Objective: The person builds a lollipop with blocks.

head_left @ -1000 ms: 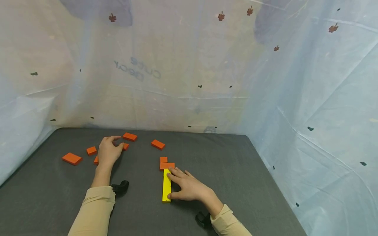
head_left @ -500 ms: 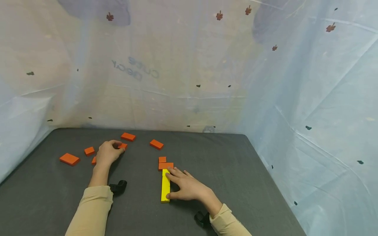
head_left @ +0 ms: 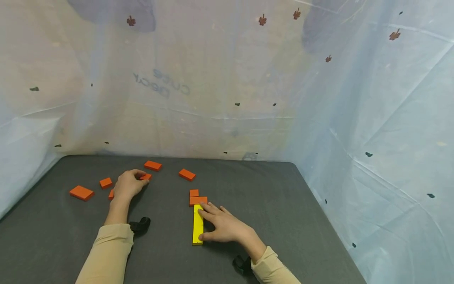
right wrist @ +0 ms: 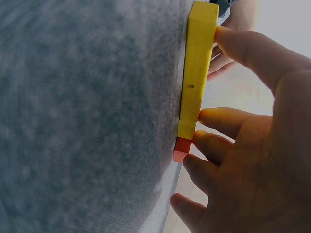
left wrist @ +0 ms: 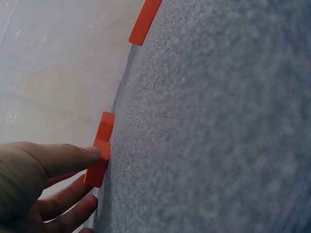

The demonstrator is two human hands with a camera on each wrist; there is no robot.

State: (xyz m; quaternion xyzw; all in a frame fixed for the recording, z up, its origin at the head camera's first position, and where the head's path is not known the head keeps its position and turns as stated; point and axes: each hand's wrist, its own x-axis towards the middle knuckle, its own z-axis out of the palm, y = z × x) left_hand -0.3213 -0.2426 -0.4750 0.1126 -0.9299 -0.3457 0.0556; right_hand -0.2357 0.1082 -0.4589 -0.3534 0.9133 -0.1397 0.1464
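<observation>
At the left of the table my left hand (head_left: 127,185) pinches a small orange block (head_left: 146,177) between thumb and fingers. In the left wrist view the thumb lies on the near side of that orange block (left wrist: 98,167), low by the cloth. My right hand (head_left: 227,228) rests with spread, fairly straight fingers along a long yellow bar (head_left: 198,228); thumb and fingertips touch its upper side. At the bar's far end lies an orange rectangular block (head_left: 195,201) set crosswise, with a smaller orange block (head_left: 194,193) behind it.
Loose orange blocks lie about: a rectangular block (head_left: 153,165) at the back, another block (head_left: 186,174) right of it, a larger block (head_left: 81,193) far left, and a small block (head_left: 106,182) near the left hand. A pale plastic sheet (head_left: 213,79) hangs behind the dark cloth-covered table (head_left: 276,205).
My left hand has closed its thumb and fingers onto the small orange block. The right hand stays on the yellow bar. The head view has shifted slightly.
</observation>
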